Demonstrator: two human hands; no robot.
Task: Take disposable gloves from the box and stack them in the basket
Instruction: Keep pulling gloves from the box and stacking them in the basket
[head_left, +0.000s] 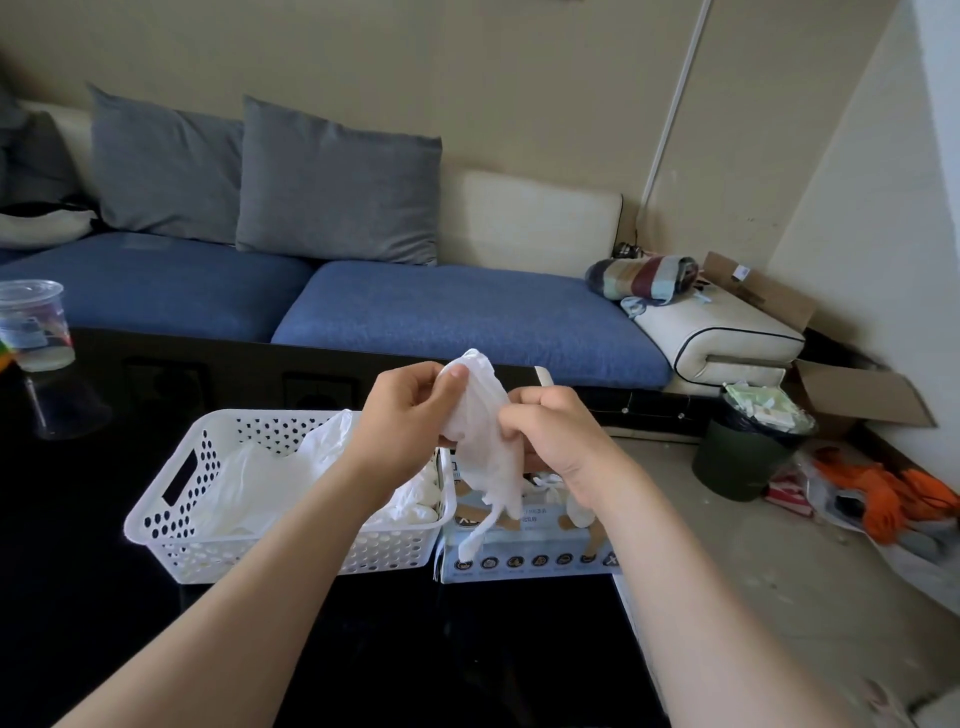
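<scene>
Two bare hands hold one white disposable glove (483, 431) in the air. Landmark: the white perforated basket (171, 499), standing on the glossy black table (78, 597).

Far left of the basket and behind it, a clear plastic cup (34, 325) stands upright on the table. Behind the basket, two grey cushions (337, 187) lean on a blue sofa (467, 317).

Inside the basket lies a loose pile of white gloves (249, 478), part of it draped against the back wall.

Above the basket's right end, the left hand (410, 415) pinches the glove's upper edge between the thumb and curled fingers. The glove hangs crumpled between the two hands, over the basket's right rim, and its lower end trails down in front of the box.

Immediately right of the basket, touching it or very nearly so, sits the pale blue glove box (524, 551), with more white material at its top opening.

Above the box, right of the basket, the right hand (556, 441) grips the glove's middle with its fingers curled. The back of the hand faces the camera, so the exact finger contact cannot be told.

Well right of the basket, on the floor, stands a dark waste bin (743, 457), apparently full of paper.
</scene>
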